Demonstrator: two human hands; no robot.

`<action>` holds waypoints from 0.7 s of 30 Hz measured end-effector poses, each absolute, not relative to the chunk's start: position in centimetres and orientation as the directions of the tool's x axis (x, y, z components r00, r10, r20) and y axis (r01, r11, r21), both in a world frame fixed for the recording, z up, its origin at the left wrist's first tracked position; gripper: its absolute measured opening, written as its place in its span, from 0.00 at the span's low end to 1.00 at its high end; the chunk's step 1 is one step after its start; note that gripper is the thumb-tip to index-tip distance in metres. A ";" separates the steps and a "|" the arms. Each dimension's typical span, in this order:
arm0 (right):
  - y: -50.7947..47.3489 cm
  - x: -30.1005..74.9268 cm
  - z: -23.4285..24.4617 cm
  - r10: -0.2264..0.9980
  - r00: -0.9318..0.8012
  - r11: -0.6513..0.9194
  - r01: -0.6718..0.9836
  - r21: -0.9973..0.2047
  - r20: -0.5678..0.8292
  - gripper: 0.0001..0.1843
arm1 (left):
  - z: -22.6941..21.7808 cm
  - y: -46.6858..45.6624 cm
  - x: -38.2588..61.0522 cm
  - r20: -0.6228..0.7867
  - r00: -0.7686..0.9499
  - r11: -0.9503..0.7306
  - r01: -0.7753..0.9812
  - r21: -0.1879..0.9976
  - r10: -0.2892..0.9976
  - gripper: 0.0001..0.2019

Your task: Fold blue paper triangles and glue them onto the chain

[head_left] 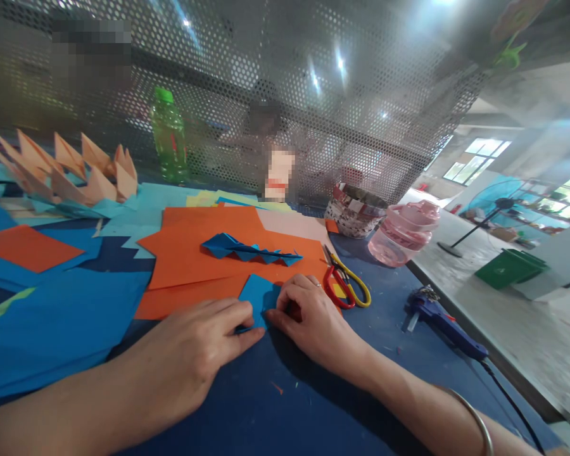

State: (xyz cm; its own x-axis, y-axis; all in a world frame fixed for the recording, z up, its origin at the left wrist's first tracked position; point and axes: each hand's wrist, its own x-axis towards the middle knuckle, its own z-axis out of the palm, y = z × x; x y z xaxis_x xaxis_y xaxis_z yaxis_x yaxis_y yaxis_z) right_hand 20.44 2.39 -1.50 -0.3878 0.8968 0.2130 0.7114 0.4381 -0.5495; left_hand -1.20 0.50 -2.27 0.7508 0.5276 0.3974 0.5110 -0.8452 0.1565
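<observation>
Because the blue paper [256,297] is gripped between both hands, the fingers of the left hand [202,345] and right hand [308,320] are held narrow against its edges. Scissors [342,285] are placed at the right hand's two o'clock.

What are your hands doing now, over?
Left hand, right hand on blue paper. Paper lying over orange sheets. Red-and-yellow scissors beside right hand, over.

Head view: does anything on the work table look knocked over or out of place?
The pink plastic bottle looks tipped on its side, though the wide lens may mislead. Nothing else stands out.
</observation>
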 end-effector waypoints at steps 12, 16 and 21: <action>3.0 21.7 -1.7 0.877 -0.430 0.473 0.690 -0.548 0.216 0.12 | -1.7 0.6 -1.3 0.393 0.777 -0.860 0.505 0.079 0.492 0.27; 2.7 21.6 -1.7 0.875 -0.430 0.477 0.690 -0.544 0.222 0.11 | -1.7 0.5 -1.4 0.420 0.769 -0.861 0.506 0.060 0.482 0.26; 2.3 20.9 -1.8 0.902 -0.378 0.429 0.713 -0.555 0.212 0.14 | -1.6 0.6 -1.4 0.412 0.778 -0.864 0.501 0.050 0.475 0.25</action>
